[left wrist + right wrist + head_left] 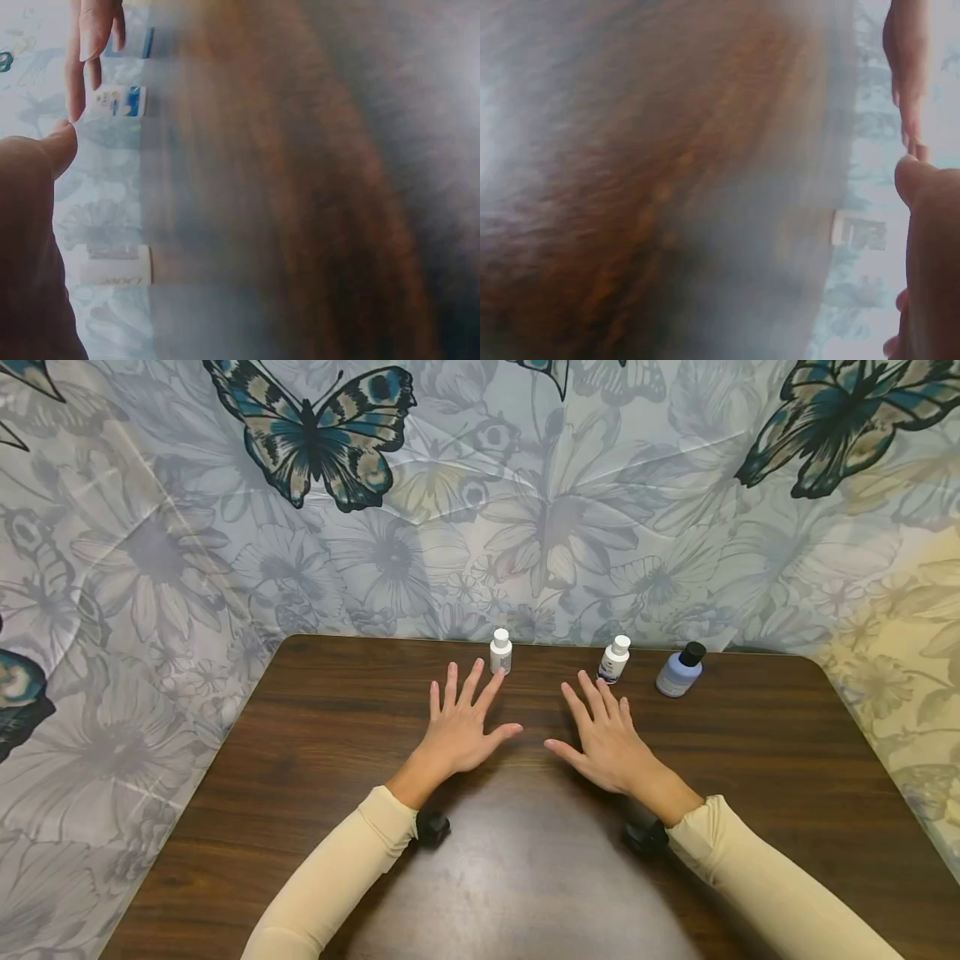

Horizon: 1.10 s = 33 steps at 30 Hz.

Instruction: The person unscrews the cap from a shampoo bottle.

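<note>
While the left hand (461,731) and the right hand (611,747) extend over a dark, wood-grained table (525,868) in the head view, both are released, their straight fingers fanned apart. Three smooth, round-shouldered bottles stand upright: a white bottle (501,658) by the left hand's fingertips, a banded white bottle (616,658) by the right hand's, and a lavender bottle (677,677) with a black cap, farther to that hand's right. Whether any finger touches one, I cannot tell. Two cream fabric sleeves (330,877) and two black wrist devices (433,829) sit behind the hands; beyond them hangs wrinkled cloth (555,527) printed with flowers and butterflies. From the left wrist, the streaky grain blurs, and all three bottles appear beyond the hand, the lavender bottle partly hidden by the right hand's fingers. From the right wrist, one pale bottle (862,231) shows near the thumb; which one is unclear.
</note>
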{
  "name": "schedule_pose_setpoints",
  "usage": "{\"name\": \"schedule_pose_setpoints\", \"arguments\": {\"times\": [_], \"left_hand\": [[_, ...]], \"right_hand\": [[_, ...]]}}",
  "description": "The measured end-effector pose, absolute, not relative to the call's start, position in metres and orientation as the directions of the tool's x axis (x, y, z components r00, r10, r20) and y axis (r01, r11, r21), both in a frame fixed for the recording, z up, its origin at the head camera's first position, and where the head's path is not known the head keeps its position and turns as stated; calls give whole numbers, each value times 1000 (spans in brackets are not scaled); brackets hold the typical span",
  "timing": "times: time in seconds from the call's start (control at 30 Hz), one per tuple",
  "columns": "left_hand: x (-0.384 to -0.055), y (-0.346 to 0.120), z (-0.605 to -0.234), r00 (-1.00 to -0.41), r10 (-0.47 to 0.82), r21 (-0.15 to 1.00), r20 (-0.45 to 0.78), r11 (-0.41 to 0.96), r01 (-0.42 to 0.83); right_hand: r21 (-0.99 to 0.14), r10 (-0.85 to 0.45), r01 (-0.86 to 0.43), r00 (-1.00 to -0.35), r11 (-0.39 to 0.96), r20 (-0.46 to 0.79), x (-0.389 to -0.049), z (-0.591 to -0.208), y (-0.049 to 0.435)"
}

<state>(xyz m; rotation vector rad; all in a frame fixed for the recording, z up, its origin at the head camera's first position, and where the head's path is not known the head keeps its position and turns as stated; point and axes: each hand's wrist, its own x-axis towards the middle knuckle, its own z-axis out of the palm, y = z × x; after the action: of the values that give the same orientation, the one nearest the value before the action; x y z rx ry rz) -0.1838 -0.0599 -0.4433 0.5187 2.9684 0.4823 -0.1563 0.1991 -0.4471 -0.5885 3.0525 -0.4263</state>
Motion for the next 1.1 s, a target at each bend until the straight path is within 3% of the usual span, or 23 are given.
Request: {"name": "schedule_pose_setpoints", "arguments": {"times": [0.3,0.67,1.1], "left_hand": [[-204,-63,-432,-940,339,492,28,814,308],[-233,-59,-421,-969,203,619,144,745,248],[-253,-53,-430,-982,141,669,125,719,189]], "right_hand": [[-401,-400,-427,-904,811,153,-166,-434,191],[-559,-309,-358,-933,748,184,-190,-413,182],[-663,-214,-315,-949,680,232,-238,-406,171]]}}
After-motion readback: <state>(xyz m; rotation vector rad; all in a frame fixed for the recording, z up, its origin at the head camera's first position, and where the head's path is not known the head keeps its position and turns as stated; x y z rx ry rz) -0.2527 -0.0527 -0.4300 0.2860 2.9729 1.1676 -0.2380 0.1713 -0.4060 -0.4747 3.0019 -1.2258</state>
